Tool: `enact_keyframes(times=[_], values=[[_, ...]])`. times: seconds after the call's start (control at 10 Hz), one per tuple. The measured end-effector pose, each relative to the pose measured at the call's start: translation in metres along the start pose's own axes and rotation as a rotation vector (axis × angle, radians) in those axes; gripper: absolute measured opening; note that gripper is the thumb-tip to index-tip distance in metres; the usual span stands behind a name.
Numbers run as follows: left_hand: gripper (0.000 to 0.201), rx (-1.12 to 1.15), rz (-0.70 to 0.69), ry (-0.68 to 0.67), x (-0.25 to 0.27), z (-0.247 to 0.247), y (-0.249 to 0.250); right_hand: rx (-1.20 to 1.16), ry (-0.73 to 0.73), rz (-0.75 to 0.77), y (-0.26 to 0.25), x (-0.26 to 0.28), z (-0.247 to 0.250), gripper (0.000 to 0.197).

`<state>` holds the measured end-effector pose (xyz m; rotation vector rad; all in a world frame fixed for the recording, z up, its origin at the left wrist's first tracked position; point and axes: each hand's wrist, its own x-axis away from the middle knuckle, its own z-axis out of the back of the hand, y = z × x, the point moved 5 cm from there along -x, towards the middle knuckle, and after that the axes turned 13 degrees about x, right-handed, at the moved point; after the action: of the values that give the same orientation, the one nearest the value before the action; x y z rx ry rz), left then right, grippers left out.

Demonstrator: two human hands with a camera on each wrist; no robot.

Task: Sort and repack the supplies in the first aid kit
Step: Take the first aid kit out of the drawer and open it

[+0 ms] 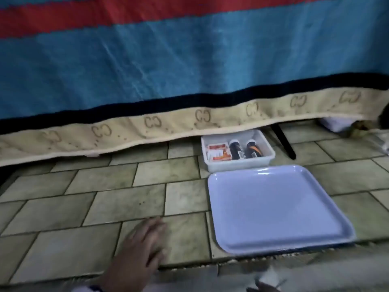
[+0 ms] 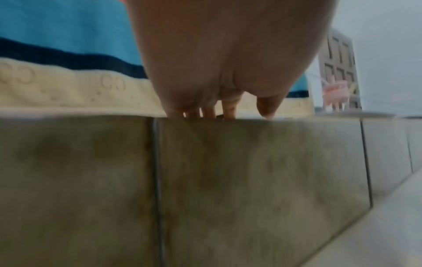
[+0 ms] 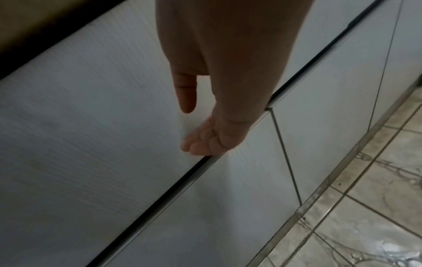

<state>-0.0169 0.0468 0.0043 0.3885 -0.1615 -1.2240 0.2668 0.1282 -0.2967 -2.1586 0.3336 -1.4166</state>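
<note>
Head view: your left hand rests flat, fingers straight, on the tiled counter, probably bracing, right hand hangs loose and empty by the cabinet front, kit tub beyond the tray, right of your left hand.

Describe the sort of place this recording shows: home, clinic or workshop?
Most likely a home kitchen or utility corner. A tiled counter has a striped blanket hanging behind it, white cabinet fronts sit below, and a tiled floor shows. Nothing looks clinical beyond the small supply bin.
</note>
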Motion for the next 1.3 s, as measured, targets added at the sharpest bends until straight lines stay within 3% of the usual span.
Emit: enact_keyframes(times=[0.1,0.3,0.5,0.6,0.7,0.8,0.9,1.0,1.1,1.2,1.3], values=[[0.056,0.035,0.055,0.01,-0.003,-0.01,-0.004,0.023,0.069,-0.187,-0.047,-0.001,-0.016,0.017],[0.056,0.01,0.038,0.045,-0.003,-0.01,0.004,-0.078,0.057,-0.199,-0.061,-0.024,-0.03,0.032],[0.058,0.008,0.06,0.059,-0.001,-0.011,0.001,-0.25,0.065,-0.177,-0.054,-0.033,-0.041,0.024],[0.059,-0.008,0.036,0.071,-0.001,-0.01,0.002,-0.242,0.055,-0.158,-0.056,-0.026,-0.041,0.031],[0.06,-0.016,0.033,0.077,-0.002,-0.011,0.001,-0.143,0.136,-0.139,-0.047,-0.016,-0.035,0.035],[0.062,0.0,0.04,0.064,-0.004,-0.012,0.0,-0.084,0.203,-0.082,-0.035,-0.011,-0.019,0.067],[0.065,0.023,0.043,0.058,-0.003,-0.012,-0.002,-0.156,0.202,-0.054,-0.018,0.007,-0.01,0.071],[0.071,0.101,0.058,0.047,-0.001,-0.01,-0.006,-0.103,0.181,-0.086,-0.003,0.033,-0.002,0.041],[0.06,0.187,0.059,0.082,0.01,-0.003,0.001,0.157,0.169,-0.103,0.011,0.067,0.007,0.027],[0.045,0.163,-0.02,0.21,0.044,0.001,0.015,0.535,0.102,-0.178,0.016,0.104,0.006,0.021],[0.035,0.077,-0.167,0.249,0.08,-0.009,0.032,1.2,-0.18,-0.194,0.018,0.145,-0.016,0.011]])
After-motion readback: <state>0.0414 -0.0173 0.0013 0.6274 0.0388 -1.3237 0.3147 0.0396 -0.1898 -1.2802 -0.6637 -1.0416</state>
